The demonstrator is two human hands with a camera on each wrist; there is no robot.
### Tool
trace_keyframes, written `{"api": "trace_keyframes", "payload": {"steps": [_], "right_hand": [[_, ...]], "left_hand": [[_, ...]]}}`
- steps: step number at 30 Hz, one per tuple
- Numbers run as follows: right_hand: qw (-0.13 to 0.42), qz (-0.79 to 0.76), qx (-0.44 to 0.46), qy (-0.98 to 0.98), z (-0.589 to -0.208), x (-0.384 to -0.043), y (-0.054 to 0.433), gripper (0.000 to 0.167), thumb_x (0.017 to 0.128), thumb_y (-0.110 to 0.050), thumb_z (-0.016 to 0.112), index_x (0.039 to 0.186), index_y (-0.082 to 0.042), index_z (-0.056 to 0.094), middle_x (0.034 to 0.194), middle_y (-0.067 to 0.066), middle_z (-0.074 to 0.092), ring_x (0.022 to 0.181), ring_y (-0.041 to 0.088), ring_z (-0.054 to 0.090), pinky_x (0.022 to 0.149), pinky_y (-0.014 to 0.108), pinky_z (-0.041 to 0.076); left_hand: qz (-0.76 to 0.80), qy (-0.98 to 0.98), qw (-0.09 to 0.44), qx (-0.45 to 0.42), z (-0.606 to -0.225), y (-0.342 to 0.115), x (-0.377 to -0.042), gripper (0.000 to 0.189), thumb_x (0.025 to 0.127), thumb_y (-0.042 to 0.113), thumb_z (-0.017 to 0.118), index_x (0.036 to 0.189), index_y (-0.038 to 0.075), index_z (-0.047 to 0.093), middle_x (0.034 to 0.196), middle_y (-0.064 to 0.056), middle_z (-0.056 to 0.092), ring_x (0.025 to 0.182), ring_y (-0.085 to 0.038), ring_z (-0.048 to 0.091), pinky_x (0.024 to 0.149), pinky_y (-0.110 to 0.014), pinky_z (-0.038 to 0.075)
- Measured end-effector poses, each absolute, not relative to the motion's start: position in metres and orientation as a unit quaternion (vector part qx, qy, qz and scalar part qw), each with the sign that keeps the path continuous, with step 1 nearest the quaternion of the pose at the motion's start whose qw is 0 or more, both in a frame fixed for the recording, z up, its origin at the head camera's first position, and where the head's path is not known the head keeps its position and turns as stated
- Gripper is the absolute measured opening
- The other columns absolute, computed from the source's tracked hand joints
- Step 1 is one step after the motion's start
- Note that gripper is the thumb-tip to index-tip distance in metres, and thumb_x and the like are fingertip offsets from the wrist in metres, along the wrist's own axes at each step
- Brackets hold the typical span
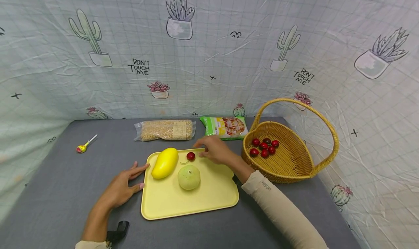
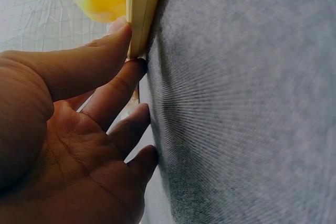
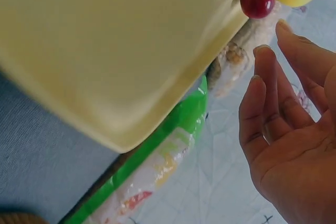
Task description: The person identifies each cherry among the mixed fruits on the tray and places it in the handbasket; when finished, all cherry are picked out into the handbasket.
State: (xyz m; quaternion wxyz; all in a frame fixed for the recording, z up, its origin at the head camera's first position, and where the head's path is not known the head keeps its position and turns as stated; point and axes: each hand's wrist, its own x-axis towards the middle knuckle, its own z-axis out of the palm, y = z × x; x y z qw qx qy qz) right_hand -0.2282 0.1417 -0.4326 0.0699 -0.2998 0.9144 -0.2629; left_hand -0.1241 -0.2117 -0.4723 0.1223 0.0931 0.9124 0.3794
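A yellow tray carries a yellow mango, a round pale-green fruit and a dark red cherry with a thin stem. At the tray's left edge, my left hand touches the rim with thumb and fingertips; in the left wrist view the thumb rests against the side and the other fingers spread loosely. My right hand hovers over the tray's far edge, just right of the cherry. Its fingers are slightly bent and hold nothing, with a gap to the cherry in the right wrist view.
A wicker basket with a tall handle stands at the right, several cherries inside. Behind the tray lie a clear bag of grains and a green-and-white packet. A lollipop lies at the far left.
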Motion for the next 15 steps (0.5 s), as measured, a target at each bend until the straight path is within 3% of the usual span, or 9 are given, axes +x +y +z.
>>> {"api": "trace_keyframes", "payload": {"steps": [4,10,15], "right_hand": [[0.084,-0.249,-0.312,0.913,-0.436,-0.232,0.134,0.032,0.095,-0.005,0.079,0.126,-0.014,0.079,0.126,0.006,0.079,0.095,0.019,0.075,0.082,0.030,0.061],[0.088,-0.217,-0.316,0.919,-0.439,-0.235,0.125,0.032,0.095,-0.003,0.079,0.123,-0.017,0.081,0.124,0.003,0.078,0.093,0.022,0.070,0.076,0.029,0.055],[0.084,-0.203,-0.313,0.924,-0.441,-0.236,0.121,0.031,0.094,-0.006,0.081,0.121,-0.019,0.082,0.125,0.002,0.077,0.100,0.022,0.071,0.075,0.027,0.053]], "left_hand": [[0.376,0.914,0.123,0.094,-0.473,-0.212,-0.124,0.072,0.094,0.012,0.080,0.160,0.014,0.051,0.165,-0.031,0.033,0.157,-0.058,0.023,0.118,-0.081,0.022],[0.374,0.914,0.121,0.095,-0.473,-0.213,-0.124,0.072,0.094,0.013,0.080,0.160,0.015,0.051,0.166,-0.032,0.033,0.157,-0.058,0.023,0.118,-0.081,0.022],[0.377,0.913,0.126,0.091,-0.473,-0.212,-0.124,0.071,0.095,0.012,0.080,0.160,0.015,0.051,0.167,-0.031,0.031,0.157,-0.058,0.023,0.118,-0.081,0.022]]}}
